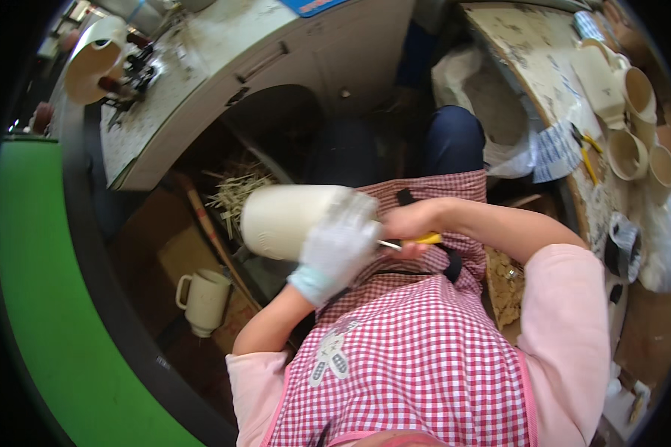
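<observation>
Steady the cream vessel (279,221) with the gloved left hand (339,242), curled over the vessel's right-hand end and too blurred to read finger by finger. Guide the yellow-handled tool (429,238) with the bare right hand (408,222), closed around it just beside the left. Mind the metal tip (388,244), aimed towards the left hand. Best worked, by judgement, in short, light strokes with even pressure, turning the vessel with the left hand rather than twisting the right wrist. Impossible to tell the exact kind of tool, or any contact with the vessel. Find the vessel reaching leftward from the left hand, lying on its side in front of the checked apron (432,320): broad, smooth, pale and matt, with a rounded left end and faint marks along the lower edge; hidden at the other end. Farther out, note straw-coloured strips (238,194) just past the vessel, then a similar cream mug (208,299) lower left of the hands. Farthest right of the hands, see cream jugs (602,88) clustered on the surface (525,45).
</observation>
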